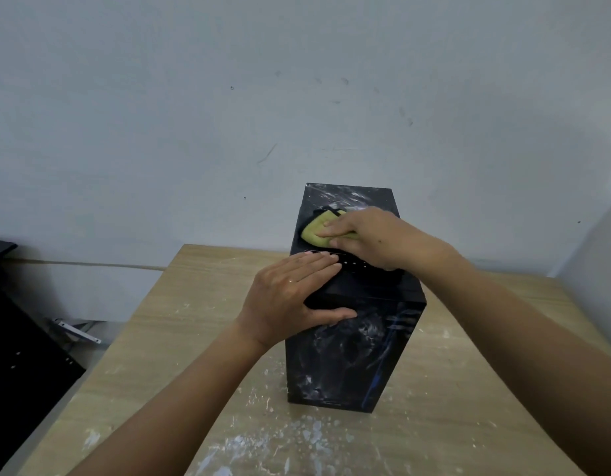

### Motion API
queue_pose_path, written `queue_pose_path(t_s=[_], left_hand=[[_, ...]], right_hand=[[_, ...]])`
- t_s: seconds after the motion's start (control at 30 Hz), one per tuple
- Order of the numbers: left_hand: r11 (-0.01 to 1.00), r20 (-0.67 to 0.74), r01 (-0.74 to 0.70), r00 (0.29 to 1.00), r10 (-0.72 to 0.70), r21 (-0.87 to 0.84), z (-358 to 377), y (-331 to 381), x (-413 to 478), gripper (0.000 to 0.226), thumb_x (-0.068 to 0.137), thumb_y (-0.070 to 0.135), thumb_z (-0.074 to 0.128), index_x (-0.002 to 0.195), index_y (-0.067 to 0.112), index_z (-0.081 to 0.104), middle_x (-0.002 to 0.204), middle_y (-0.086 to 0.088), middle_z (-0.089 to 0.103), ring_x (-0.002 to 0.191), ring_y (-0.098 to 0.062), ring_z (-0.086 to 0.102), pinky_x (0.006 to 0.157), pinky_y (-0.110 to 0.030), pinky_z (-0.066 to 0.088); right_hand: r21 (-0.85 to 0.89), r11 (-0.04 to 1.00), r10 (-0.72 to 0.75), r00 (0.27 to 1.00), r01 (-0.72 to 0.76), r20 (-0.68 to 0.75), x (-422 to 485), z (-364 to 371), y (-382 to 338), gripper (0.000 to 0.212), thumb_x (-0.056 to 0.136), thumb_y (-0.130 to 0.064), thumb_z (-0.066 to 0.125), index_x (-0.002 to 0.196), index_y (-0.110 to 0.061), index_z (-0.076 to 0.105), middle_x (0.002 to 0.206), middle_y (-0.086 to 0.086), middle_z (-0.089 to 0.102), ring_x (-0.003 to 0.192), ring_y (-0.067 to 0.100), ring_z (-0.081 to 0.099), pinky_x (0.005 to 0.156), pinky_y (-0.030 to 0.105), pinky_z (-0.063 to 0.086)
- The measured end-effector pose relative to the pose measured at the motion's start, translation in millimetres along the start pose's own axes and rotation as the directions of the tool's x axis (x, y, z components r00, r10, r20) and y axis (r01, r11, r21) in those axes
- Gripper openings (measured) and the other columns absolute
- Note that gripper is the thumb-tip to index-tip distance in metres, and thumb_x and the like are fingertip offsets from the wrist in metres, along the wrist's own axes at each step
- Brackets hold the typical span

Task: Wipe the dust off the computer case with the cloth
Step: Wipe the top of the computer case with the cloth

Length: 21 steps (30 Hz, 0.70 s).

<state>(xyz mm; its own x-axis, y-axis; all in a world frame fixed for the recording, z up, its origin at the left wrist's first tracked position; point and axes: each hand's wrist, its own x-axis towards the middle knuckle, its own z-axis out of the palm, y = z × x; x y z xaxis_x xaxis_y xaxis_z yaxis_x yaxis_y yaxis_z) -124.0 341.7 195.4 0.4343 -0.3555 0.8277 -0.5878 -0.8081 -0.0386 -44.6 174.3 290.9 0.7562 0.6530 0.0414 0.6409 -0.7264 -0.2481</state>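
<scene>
Atop dusty computer case (pixel 352 355) on table (pixel 180 321): right hand (pixel 369 235), fingers flat, presses cloth (pixel 316 231) on lid; left hand (pixel 290 297), fingers straight, braces front edge. Advisable: firm overlapping strokes toward rear streaks, brace kept steady.

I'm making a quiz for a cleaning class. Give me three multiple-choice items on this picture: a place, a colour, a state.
1. Where is the cloth? A on a chair B on top of the computer case C on the floor
2. What colour is the cloth? A yellow-green B red C white
3. What is the left hand doing? A hanging free B holding the cloth C resting on the case's near top edge
Answers: 1 B, the right hand presses it onto the case's top. 2 A, it shows yellow-green against the black case. 3 C, its fingers lie flat on top, thumb on the front.
</scene>
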Motion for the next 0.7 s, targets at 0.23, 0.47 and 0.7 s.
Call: queue_pose_path(t_s=[0.23,0.47,0.7], left_hand=[[0.995,0.23,0.097,0.969,-0.088,-0.027,-20,7,23,0.069,0.073,0.073,0.062,0.102,0.012,0.075,0.107,0.002,0.073,0.099,-0.012,0.068,0.08,-0.026,0.057],[0.957,0.562,0.29,0.788,-0.25,0.02,-30,14,44,0.1,0.069,0.081,0.056,0.147,0.02,0.042,0.153,0.012,0.038,0.141,-0.003,0.03,0.111,-0.024,0.031],[0.972,0.642,0.202,0.731,-0.231,0.12,-26,18,42,0.114,0.073,0.084,0.047,0.157,0.014,0.015,0.164,0.004,0.007,0.15,-0.006,0.003,0.117,-0.02,-0.007]], right_hand=[[0.008,0.997,0.072,0.997,-0.072,0.006,-54,-13,40,0.029,0.096,-0.038,0.054,0.124,-0.044,0.06,0.136,-0.022,0.052,0.131,0.007,0.044,0.107,0.027,0.034],[0.038,0.991,0.133,0.989,-0.131,-0.061,-67,-12,48,0.028,0.096,-0.035,0.054,0.122,-0.041,0.062,0.13,-0.019,0.057,0.121,0.012,0.051,0.1,0.033,0.04],[-0.106,0.962,0.243,0.965,-0.253,-0.1,-46,-10,33,0.033,0.1,-0.038,0.045,0.131,-0.043,0.054,0.135,-0.008,0.049,0.121,0.022,0.049,0.097,0.04,0.043]])
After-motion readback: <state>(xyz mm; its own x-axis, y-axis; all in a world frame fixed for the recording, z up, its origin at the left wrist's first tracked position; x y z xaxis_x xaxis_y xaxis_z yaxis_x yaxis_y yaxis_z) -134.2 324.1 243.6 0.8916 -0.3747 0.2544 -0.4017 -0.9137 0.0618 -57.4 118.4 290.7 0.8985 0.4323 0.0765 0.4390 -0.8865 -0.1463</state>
